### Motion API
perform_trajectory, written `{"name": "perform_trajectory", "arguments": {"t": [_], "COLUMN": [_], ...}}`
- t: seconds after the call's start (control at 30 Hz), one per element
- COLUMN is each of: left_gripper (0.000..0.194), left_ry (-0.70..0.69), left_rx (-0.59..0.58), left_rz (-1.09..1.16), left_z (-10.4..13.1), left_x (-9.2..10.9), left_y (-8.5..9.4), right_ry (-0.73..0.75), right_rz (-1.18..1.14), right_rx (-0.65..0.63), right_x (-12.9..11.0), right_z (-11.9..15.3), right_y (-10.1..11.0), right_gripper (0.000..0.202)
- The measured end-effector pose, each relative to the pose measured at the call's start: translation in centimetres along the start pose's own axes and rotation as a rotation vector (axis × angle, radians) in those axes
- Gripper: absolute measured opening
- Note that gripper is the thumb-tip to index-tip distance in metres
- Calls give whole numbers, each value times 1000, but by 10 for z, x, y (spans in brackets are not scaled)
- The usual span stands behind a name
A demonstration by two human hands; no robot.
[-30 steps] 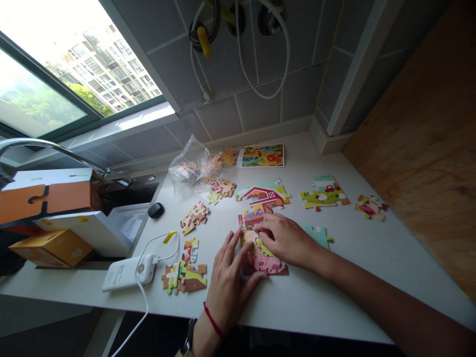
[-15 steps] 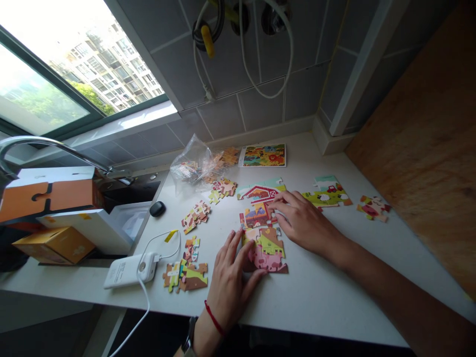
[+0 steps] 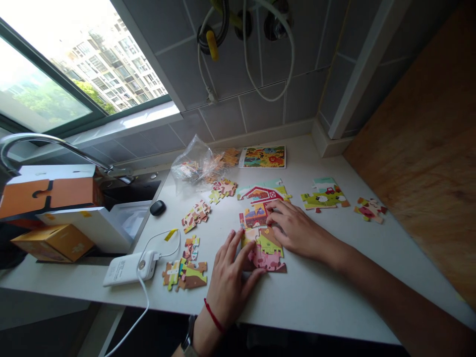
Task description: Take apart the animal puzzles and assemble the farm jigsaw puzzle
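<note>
Head view: the pink pig puzzle section (image 3: 269,258) lies on the white countertop (image 3: 334,302), and every place that follows is taken from it. The left hand (image 3: 230,267) lies along its left side, fingers loosely spread with a wide gap to the thumb; the index fingertip and thumb reach onto the section's left and near edges, steadying rather than pinching. Just beyond the pig section is a purple-and-orange puzzle section (image 3: 255,216); whether the two interlock I cannot tell. The right hand (image 3: 292,225) is at that section's right edge, its fingers curled and the gap to the thumb narrow; whether a piece is held there is hidden.

Farther beyond the pig section sits the red barn section (image 3: 262,192), and beyond that the lion picture card (image 3: 265,156). Beyond and to the right are the sheep-and-tractor section (image 3: 323,196) and, farther right, a loose cluster of pieces (image 3: 370,209). To the left lie brown-and-green pieces (image 3: 191,276), with brown-patched pieces (image 3: 196,215) beyond them. Beyond and left is a clear plastic bag (image 3: 191,168) of pieces. Well to the left are a white power bank (image 3: 128,269) and an orange box (image 3: 74,193).
</note>
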State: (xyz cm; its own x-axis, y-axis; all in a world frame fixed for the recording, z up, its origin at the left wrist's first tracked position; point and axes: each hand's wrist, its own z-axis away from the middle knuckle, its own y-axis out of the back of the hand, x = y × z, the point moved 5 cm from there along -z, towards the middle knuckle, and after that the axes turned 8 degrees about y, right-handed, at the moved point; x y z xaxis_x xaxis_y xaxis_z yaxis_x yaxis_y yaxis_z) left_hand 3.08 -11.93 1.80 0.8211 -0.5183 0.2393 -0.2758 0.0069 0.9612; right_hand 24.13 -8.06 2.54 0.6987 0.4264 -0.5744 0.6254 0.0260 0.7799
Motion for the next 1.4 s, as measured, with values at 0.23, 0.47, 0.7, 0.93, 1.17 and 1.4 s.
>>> {"name": "perform_trajectory", "arguments": {"t": [0.23, 0.47, 0.7, 0.93, 1.17, 1.4], "left_gripper": [54, 53, 53, 54, 59, 67], "left_ry": [0, 4, 11, 40, 0, -66], "left_rx": [-10, -8, -3, 16, -17, -110], "left_rz": [-5, -1, -12, -32, -72, -119], "left_z": [0, 0, 0, -4, -4, -11], "left_x": [0, 1, 0, 0, 1, 2], "left_y": [1, 1, -1, -1, -3, -3], "right_ry": [-66, -38, -42, 15, 59, 61], "right_rz": [-57, -39, 11, 58, 107, 89], "right_rx": [27, 12, 4, 11, 23, 29], "right_x": [2, 3, 4, 8, 10, 9], "right_z": [1, 1, 1, 4, 3, 1], "right_y": [-6, -8, -10, -9, -11, -7], "right_gripper": [17, 28, 30, 40, 38, 21]}}
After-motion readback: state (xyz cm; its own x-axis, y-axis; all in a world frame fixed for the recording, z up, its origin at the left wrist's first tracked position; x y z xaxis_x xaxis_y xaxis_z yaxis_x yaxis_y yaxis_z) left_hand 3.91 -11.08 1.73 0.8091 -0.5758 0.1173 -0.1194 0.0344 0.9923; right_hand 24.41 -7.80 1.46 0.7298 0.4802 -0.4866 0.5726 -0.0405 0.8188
